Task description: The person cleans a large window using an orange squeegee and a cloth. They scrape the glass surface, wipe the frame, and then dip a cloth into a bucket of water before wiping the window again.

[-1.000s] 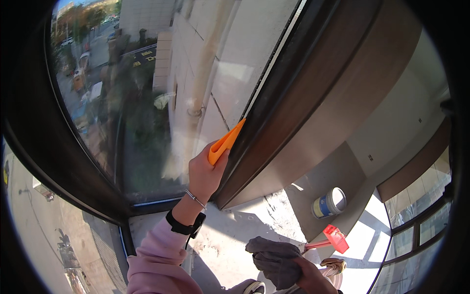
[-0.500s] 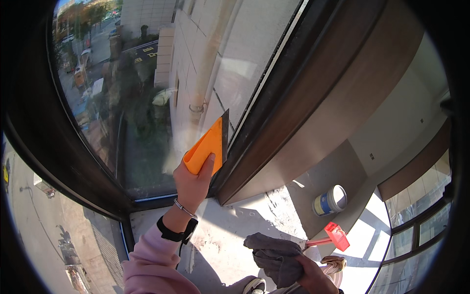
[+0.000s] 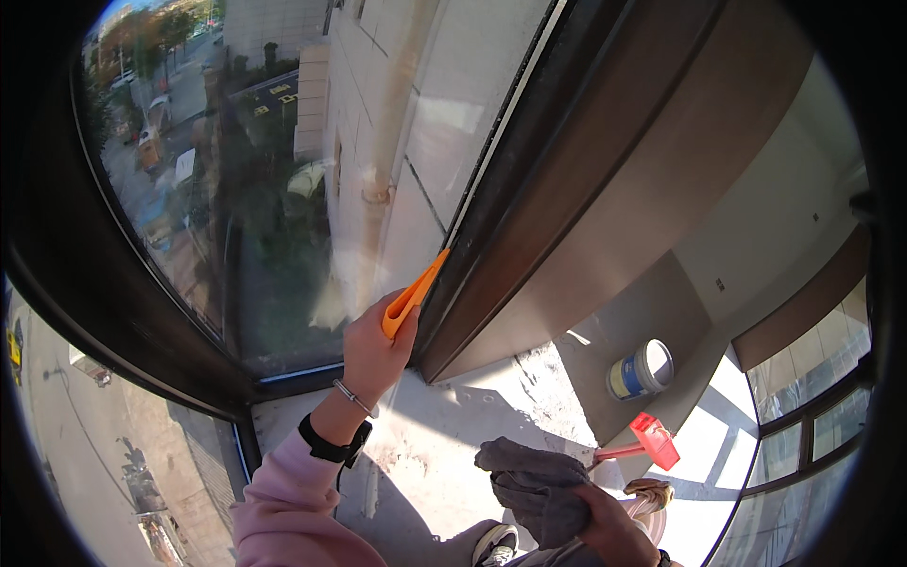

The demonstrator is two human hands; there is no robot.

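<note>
My left hand (image 3: 371, 346) grips an orange scraper (image 3: 414, 298), its fingers wrapped round the folded plastic body. The scraper appears nearly edge-on, its tip at the seam between the window glass (image 3: 283, 227) and the dark window frame (image 3: 515, 203). Its blade can hardly be made out from this angle. Lower right, my right hand (image 3: 609, 531) is closed on a bunched dark grey cloth (image 3: 539, 487), held above the pale ledge and away from the glass.
On the right, a white and blue bucket (image 3: 641, 369) stands on the floor beyond the ledge (image 3: 444, 444). A red plastic tool (image 3: 654, 441) with a handle lies nearer, beside a tan cloth (image 3: 650, 491) on a pinkish container. My shoe (image 3: 495, 545) rests at the bottom.
My left hand has rotated the scraper from showing its broad face and dark blade to nearly edge-on, its tip now slightly lower along the frame. My right hand still holds the cloth.
</note>
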